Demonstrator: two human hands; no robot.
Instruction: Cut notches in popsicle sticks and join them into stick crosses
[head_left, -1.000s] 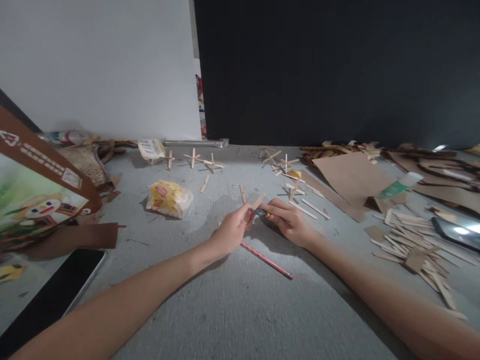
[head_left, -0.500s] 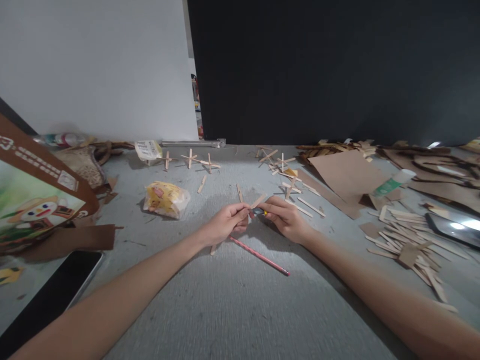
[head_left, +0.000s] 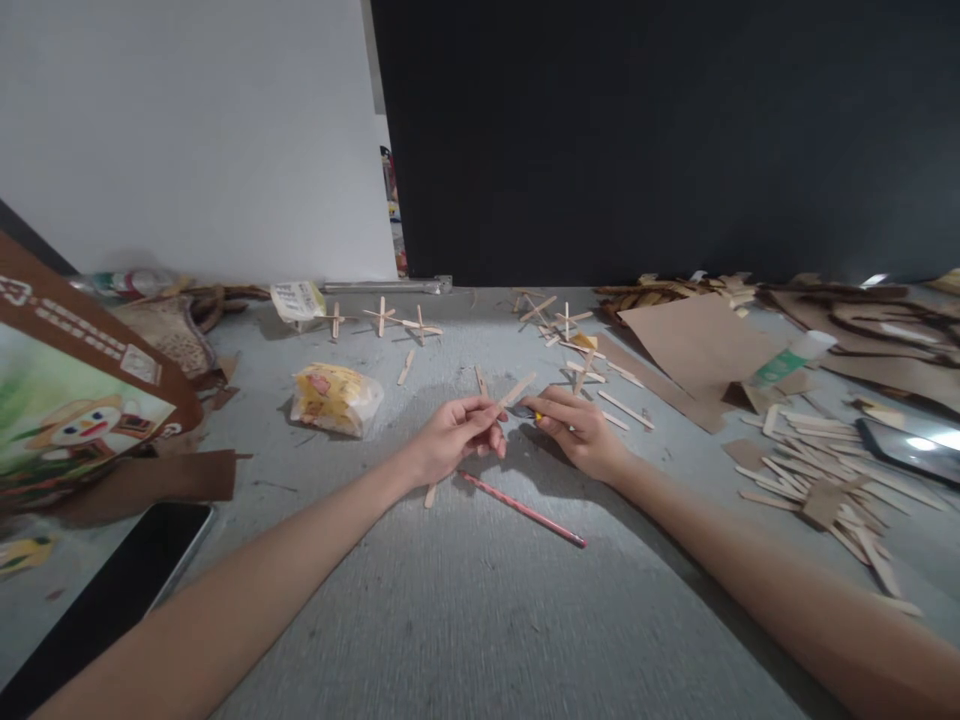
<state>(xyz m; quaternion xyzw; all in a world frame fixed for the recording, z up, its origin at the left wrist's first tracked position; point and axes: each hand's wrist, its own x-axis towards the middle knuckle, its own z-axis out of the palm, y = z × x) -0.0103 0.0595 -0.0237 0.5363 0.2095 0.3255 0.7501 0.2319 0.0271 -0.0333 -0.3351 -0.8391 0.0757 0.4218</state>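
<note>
Pinched between the thumb and fingers of my left hand [head_left: 466, 435] is a wooden craft stick [head_left: 519, 387], its end pointing up and right. My right hand [head_left: 577, 430] is closed round a small utility knife [head_left: 537, 415] with a yellow part; its grey tip shows toward the stick, while most of it is hidden in my fingers. A small gap lies between the two hands. Just below them a red-striped pencil [head_left: 525, 510] rests on the grey table [head_left: 480, 620]. Other craft sticks lie behind and under my left hand, partly covered.
Several crossed-stick pieces [head_left: 420, 327] stand at the back. A yellow plastic packet [head_left: 334, 398] sits left of my hands. A phone [head_left: 112, 590] and a brown printed bag [head_left: 82, 390] are at left. To the right lie a stick pile [head_left: 810, 470], cardboard [head_left: 690, 345] and a glue stick [head_left: 795, 358].
My right hand has drawn the knife slightly right, away from my left hand. The left fingers have loosened a little, still pinching the stick.
</note>
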